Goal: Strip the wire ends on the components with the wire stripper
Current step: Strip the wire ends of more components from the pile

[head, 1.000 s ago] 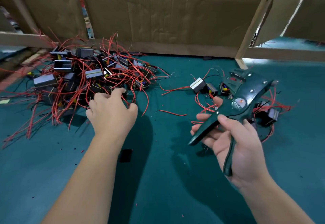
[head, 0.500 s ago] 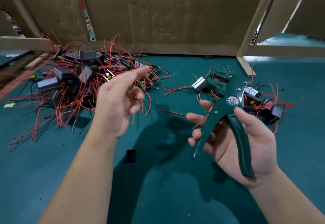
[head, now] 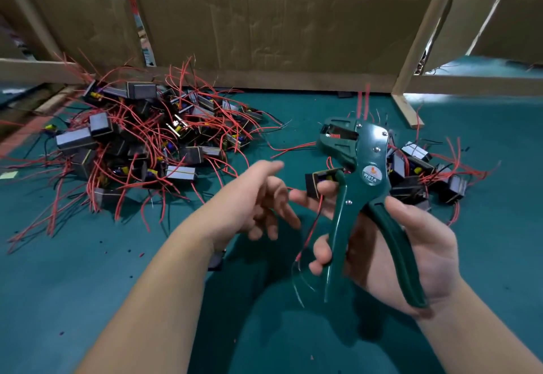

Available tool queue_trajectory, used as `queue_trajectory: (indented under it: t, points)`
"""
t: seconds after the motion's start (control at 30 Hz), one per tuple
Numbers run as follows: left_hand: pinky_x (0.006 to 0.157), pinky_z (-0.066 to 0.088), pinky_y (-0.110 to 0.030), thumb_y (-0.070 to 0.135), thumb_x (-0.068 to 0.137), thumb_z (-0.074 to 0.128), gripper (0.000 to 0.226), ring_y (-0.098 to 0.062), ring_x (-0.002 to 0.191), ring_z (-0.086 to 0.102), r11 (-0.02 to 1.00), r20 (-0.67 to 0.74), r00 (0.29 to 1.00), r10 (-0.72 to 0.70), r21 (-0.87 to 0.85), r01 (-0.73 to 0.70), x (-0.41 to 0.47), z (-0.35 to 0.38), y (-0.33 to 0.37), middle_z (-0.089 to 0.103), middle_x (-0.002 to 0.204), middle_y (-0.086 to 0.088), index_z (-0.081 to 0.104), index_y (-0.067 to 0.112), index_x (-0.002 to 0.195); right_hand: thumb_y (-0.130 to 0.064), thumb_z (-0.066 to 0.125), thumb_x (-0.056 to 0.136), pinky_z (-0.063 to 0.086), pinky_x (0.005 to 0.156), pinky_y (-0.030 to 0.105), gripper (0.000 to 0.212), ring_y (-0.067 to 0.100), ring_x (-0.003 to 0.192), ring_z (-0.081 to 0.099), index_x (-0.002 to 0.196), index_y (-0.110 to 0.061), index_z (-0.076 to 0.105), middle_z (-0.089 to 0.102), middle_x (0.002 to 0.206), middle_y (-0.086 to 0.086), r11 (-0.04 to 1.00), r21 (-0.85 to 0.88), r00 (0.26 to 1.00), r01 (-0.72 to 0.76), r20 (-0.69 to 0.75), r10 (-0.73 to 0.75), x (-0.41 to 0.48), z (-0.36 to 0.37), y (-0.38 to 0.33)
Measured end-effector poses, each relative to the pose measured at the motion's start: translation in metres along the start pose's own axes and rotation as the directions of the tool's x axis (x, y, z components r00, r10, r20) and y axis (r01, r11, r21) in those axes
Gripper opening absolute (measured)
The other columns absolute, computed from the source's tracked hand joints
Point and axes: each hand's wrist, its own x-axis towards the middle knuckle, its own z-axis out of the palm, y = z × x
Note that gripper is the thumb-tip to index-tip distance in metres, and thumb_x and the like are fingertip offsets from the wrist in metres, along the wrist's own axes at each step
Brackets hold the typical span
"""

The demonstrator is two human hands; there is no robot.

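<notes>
The right hand point(head: 429, 247) grips the stripper point(head: 368, 174), handles apart, with a component point(head: 316, 182) propped at its fingertips and wires point(head: 311, 224) dangling. The left hand point(head: 255, 200), blurred, fingers loosely spread, holds nothing just beside it. It should pinch one wire near its end and feed it squarely into the jaws before squeezing. The pile point(head: 138, 144) lies beyond it.

wire stripper point(head: 370, 150) dark green | wires point(head: 141, 127) red | table point(head: 88, 285) teal

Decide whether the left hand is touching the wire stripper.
Apart. The head view shows teal mat between the left hand and the wire stripper; only the right hand grips it.
</notes>
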Motion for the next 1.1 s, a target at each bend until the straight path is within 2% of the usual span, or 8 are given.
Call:
queue_trajectory:
  t: [0.1,0.2,0.3,0.4,0.57,0.7,0.9,1.1]
  points:
    - [0.05,0.037,-0.024,0.052,0.093,0.027,0.05,-0.014,0.044,0.05,0.987,-0.053,0.999,-0.002,-0.158,-0.006,0.006,0.002,0.0,0.062,0.066,-0.004,0.056,0.013,0.08,-0.026,0.061,0.088,0.045,0.088,0.051,0.051,0.038,0.09,0.059,0.13,0.0,0.049,0.049,0.134,0.026,0.999,0.003,0.994,-0.045,0.098,0.045,0.001,0.002,0.001]
    - [0.079,0.041,-0.037,0.04,0.087,0.04,0.037,-0.007,0.039,0.043,0.889,0.173,0.974,0.144,-0.455,-0.05,0.003,0.009,0.0,0.063,0.068,-0.004,0.061,0.01,0.096,-0.027,0.054,0.092,0.042,0.09,0.051,0.049,0.038,0.093,0.058,0.133,0.0,0.044,0.054,0.127,0.022,0.996,-0.042,0.988,-0.073,0.132,0.078,0.002,0.004,0.003]
    - [0.062,0.054,-0.025,0.023,0.089,0.048,0.023,-0.007,0.047,0.046,0.832,0.289,0.921,0.26,-0.551,-0.062,-0.003,0.014,0.002,0.059,0.061,0.0,0.068,0.011,0.091,-0.029,0.056,0.091,0.044,0.088,0.049,0.052,0.038,0.091,0.059,0.133,-0.002,0.044,0.054,0.129,0.019,0.993,-0.073,0.986,-0.088,0.133,0.098,0.004,0.004,0.006]
    - [0.06,0.057,-0.029,0.013,0.089,0.055,0.016,-0.008,0.062,0.059,0.852,0.177,0.929,0.326,-0.48,-0.208,-0.002,0.014,0.002,0.061,0.069,0.001,0.062,0.01,0.102,-0.029,0.059,0.089,0.045,0.087,0.049,0.055,0.038,0.089,0.061,0.133,0.0,0.045,0.051,0.131,0.026,0.995,-0.015,0.989,-0.094,0.117,0.095,0.005,0.002,0.005]
    - [0.069,0.055,-0.024,0.007,0.073,0.058,0.025,-0.016,0.079,0.068,0.701,-0.251,0.897,0.363,-0.561,-0.44,0.008,0.004,0.001,0.069,0.087,0.0,0.062,0.012,0.097,-0.029,0.07,0.079,0.05,0.081,0.051,0.059,0.037,0.083,0.063,0.127,0.0,0.055,0.055,0.124,0.03,0.997,0.009,0.997,-0.073,0.021,0.072,0.003,-0.005,-0.001]
    - [0.07,0.056,-0.024,-0.003,0.071,0.059,0.027,-0.015,0.084,0.069,0.668,-0.299,0.858,0.417,-0.54,-0.512,0.008,-0.003,0.0,0.07,0.087,0.001,0.068,0.013,0.092,-0.029,0.078,0.068,0.052,0.074,0.051,0.063,0.037,0.078,0.063,0.121,0.0,0.061,0.063,0.11,0.02,0.999,-0.039,0.996,-0.035,-0.088,0.032,0.002,-0.006,-0.004]
    - [0.101,0.044,-0.04,-0.014,0.045,0.034,0.078,-0.027,0.119,0.058,0.697,0.026,0.822,0.569,-0.546,-0.466,-0.006,-0.023,-0.006,0.068,0.116,-0.008,0.069,0.006,0.113,-0.03,0.085,0.054,0.055,0.07,0.049,0.071,0.036,0.072,0.065,0.113,0.003,0.065,0.065,0.098,0.018,0.991,-0.109,0.964,0.072,-0.247,-0.097,0.002,-0.005,-0.009]
    - [0.113,0.029,-0.04,-0.025,0.075,0.038,0.068,-0.028,0.138,0.035,0.809,0.478,0.655,0.585,-0.41,-0.422,-0.02,-0.037,-0.014,0.044,0.145,-0.017,0.041,-0.003,0.139,-0.03,0.082,0.054,0.056,0.072,0.047,0.066,0.034,0.074,0.065,0.11,0.001,0.067,0.063,0.099,0.016,0.984,-0.112,0.953,0.141,-0.254,-0.165,-0.003,-0.005,-0.02]
